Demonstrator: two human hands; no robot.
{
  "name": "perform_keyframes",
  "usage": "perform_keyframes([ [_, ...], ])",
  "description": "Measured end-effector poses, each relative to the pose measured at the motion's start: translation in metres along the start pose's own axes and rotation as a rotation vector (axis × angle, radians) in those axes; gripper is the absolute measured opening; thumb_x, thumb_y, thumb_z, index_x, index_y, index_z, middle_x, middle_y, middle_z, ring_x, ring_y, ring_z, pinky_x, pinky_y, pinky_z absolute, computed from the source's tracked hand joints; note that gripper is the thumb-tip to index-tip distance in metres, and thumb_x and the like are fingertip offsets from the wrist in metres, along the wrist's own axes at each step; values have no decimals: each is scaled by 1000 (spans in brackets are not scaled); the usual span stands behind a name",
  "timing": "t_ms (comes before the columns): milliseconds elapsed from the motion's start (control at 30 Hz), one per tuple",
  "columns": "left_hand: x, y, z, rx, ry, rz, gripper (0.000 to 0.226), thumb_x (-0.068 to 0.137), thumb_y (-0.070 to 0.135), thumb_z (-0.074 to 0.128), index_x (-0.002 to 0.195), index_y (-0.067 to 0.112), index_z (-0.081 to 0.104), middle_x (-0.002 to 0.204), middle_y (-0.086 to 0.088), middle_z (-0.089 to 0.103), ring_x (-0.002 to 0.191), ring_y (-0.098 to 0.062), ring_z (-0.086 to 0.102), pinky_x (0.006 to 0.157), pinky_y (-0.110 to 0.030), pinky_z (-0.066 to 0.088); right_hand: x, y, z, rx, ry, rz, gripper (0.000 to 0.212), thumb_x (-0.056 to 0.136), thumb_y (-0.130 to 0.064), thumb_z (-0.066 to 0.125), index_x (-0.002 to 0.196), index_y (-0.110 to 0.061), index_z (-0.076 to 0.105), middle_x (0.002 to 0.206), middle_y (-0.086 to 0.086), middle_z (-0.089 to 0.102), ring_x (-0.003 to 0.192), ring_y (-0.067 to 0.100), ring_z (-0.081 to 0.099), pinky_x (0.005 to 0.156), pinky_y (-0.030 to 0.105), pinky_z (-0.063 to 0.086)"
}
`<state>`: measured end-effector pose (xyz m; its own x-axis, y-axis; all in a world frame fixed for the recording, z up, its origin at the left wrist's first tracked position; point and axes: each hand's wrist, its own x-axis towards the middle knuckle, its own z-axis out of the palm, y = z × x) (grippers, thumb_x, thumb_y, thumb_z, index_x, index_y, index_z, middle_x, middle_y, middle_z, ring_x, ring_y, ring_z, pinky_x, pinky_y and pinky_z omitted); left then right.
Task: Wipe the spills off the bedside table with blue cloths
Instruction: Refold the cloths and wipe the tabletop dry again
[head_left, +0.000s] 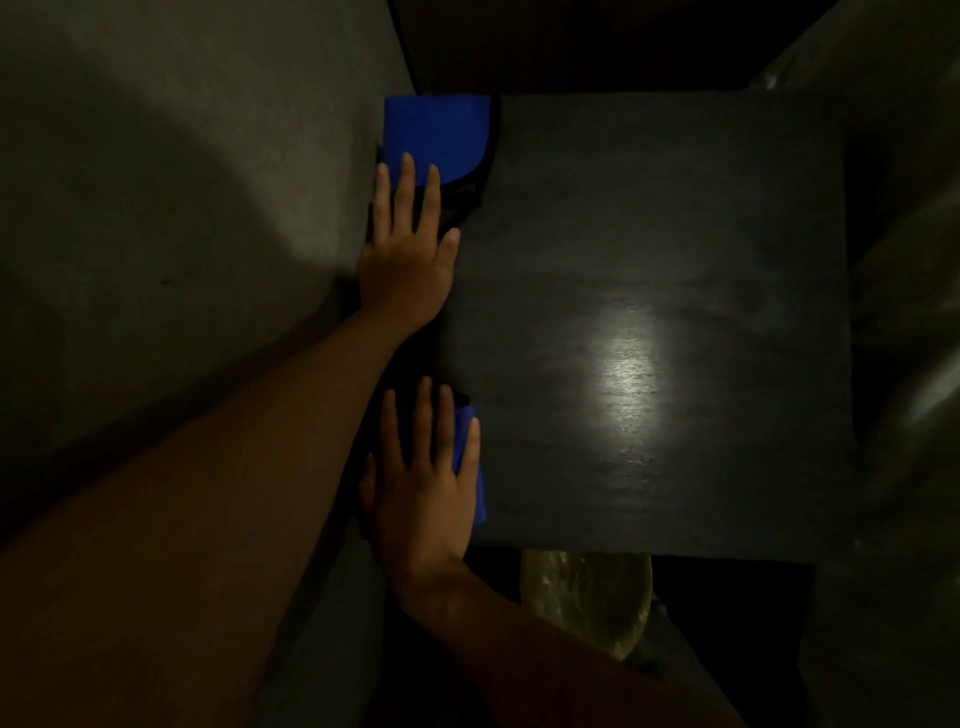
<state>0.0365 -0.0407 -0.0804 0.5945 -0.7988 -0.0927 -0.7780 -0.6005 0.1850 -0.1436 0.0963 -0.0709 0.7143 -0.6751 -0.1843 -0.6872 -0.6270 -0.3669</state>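
We are looking down on a dark counter (675, 234) in very dim light. The left hand (410, 260) is lying flat, palm down, at the counter's far left edge. Its fingers (407, 187) are staying straight and slightly spread, tips resting on the near end of the far blue cloth (439, 130), thumb sticking out to the right. That cloth is lying folded in the counter's far left corner, most of it showing beyond the fingertips, with a black edge (465, 195) curling out beside the hand. The right hand (423, 488) is pressing flat on the near blue cloth (464, 436) at the near left edge, fingers straight and close together, thumb out to the left. This cloth is sitting almost wholly under the palm; only a blue strip is peeking out along the hand's right side. The left forearm is crossing in from the lower left, passing just beyond the right hand's fingertips. The counter is showing dark wood grain, and a bright glare patch (631, 374) is sitting right of the right hand; we cannot tell wet spots from shine. A plain grey surface (182, 182) is butting against the counter's left side. A blurry yellow-green rounded thing (587, 597) is showing below the near edge, and pale crinkled material (909, 364) is lying to the right.
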Motion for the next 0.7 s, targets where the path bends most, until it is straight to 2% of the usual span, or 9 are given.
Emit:
perform_keyframes([
  [67,1,-1,0,-17,1,11,71,94,50,16,156,17,10,165,-12,4,151,-35,-1,117,-50,22,2,-3,1,-37,-99,-172,67,98,-48,40,160,-27,24,170,14,6,156,31,-6,122,54,-12],
  [167,1,-1,1,-29,-5,13,71,94,50,16,156,18,10,165,-12,4,151,-36,0,118,-50,24,2,6,4,-65,-161,-330,63,93,-52,51,151,-30,42,170,11,8,156,31,-12,122,54,-14],
  [267,1,-2,1,-26,-14,16,70,95,50,17,156,17,11,165,-12,5,150,-37,1,115,-53,29,2,19,1,-21,-153,-470,48,92,-50,52,133,-28,62,168,9,21,157,30,-3,124,55,-5],
  [333,1,-1,0,-36,-22,21,69,95,49,18,156,16,12,164,-12,6,150,-37,1,113,-54,33,2,31,1,-3,-105,-589,43,95,-46,53,130,-24,66,165,11,29,156,31,8,124,55,2],
  [433,1,-1,-2,-47,-33,24,69,96,48,19,156,15,13,164,-14,7,150,-38,2,111,-53,36,0,51,-1,-40,-67,-708,47,97,-46,53,140,-27,60,162,12,35,154,31,20,125,54,4],
  [567,1,1,-3,-55,-30,33,69,96,46,21,156,14,12,164,-14,5,150,-37,0,113,-51,33,-11,89,-14,-184,-133,-807,53,96,-49,45,147,-37,47,164,10,30,155,29,17,124,54,9],
  [700,2,4,-3,-54,-34,-33,66,101,40,33,157,20,5,165,-6,-5,151,-31,-8,113,-44,34,-27,151,-34,-323,-96,-807,58,97,-51,46,153,-42,36,165,6,30,153,26,25,122,51,18],
])
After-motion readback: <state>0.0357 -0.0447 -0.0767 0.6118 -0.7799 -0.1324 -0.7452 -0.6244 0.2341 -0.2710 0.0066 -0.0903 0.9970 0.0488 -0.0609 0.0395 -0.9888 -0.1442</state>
